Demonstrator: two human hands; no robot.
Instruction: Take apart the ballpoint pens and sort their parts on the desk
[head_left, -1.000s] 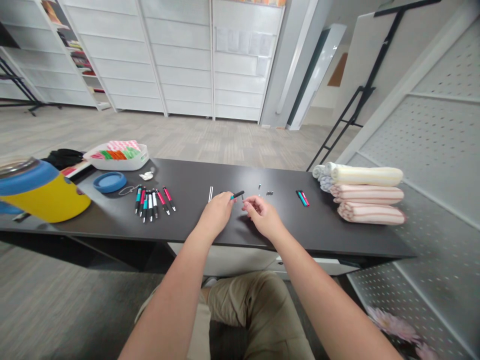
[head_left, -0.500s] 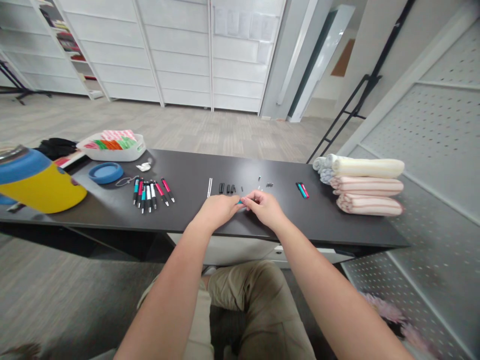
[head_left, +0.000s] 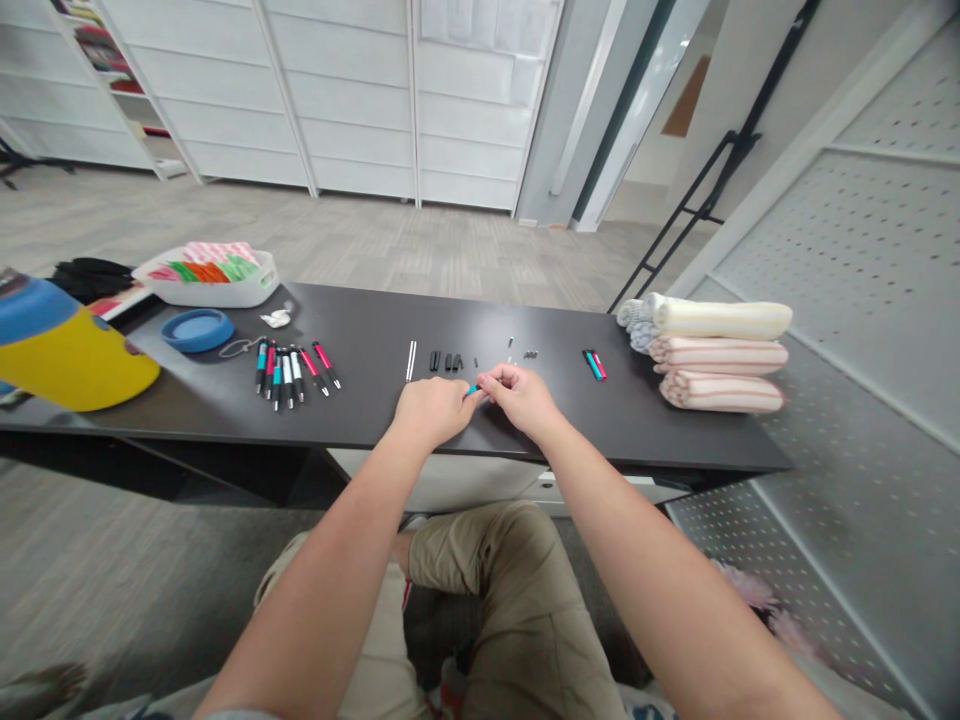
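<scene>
My left hand (head_left: 436, 411) is closed around a teal pen barrel (head_left: 472, 390) near the table's front edge. At the barrel's right end, the fingertips of my right hand (head_left: 517, 398) are pinched together; whether they hold a separate small part is hidden. Just beyond my hands lie two thin white refills (head_left: 411, 361), several black grips (head_left: 448, 361) and several small dark pieces (head_left: 531, 355). Off to the right are a teal pen barrel (head_left: 591, 364) and a red pen barrel (head_left: 599, 364), side by side. A group of whole pens (head_left: 282, 377) lies to the left.
Rolled towels (head_left: 720, 355) are stacked at the table's right end. On the left stand a yellow and blue container (head_left: 71, 345), a blue round lid (head_left: 197, 330), a white basket (head_left: 259, 285) of colourful packets and a small white item (head_left: 276, 318). A perforated panel (head_left: 862, 270) borders the right side.
My hands have drawn slightly apart, so more of the teal barrel shows between them. The whole view has shifted a little; the things on the table stay in place.
</scene>
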